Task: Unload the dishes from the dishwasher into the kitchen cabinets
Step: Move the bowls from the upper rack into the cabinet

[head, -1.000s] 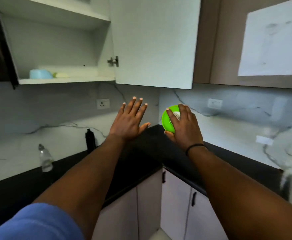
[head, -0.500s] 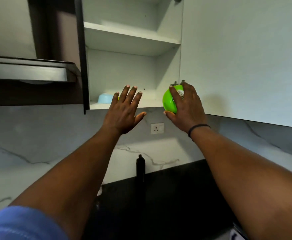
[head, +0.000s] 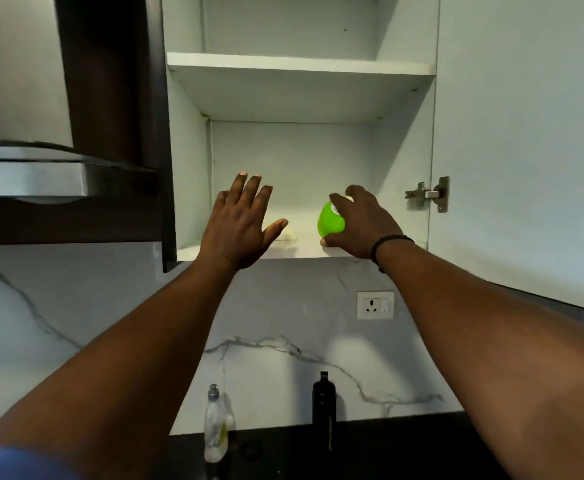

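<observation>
Green plastic bowl (head: pixel 330 221), head view: held in the right hand (head: pixel 363 225), fingers curled over its top and thumb beneath, tilted on its side just above the front edge of the lower shelf (head: pixel 304 251) of the open wall cabinet (head: pixel 186 133). Left hand (head: pixel 240 228): fingers straight and spread, holding nothing, raised before the same shelf, left of the bowl. Pale item (head: pixel 285 233), too hidden to name, on that shelf between hand and bowl. Upper shelf (head: pixel 297 64) above. Cabinet door (head: pixel 522 133) swung open, right of the shelf. Step, as judged: placing the bowl. Next move calls for lowering it flat onto the shelf beside the pale item, then loosening the fingers.
</observation>
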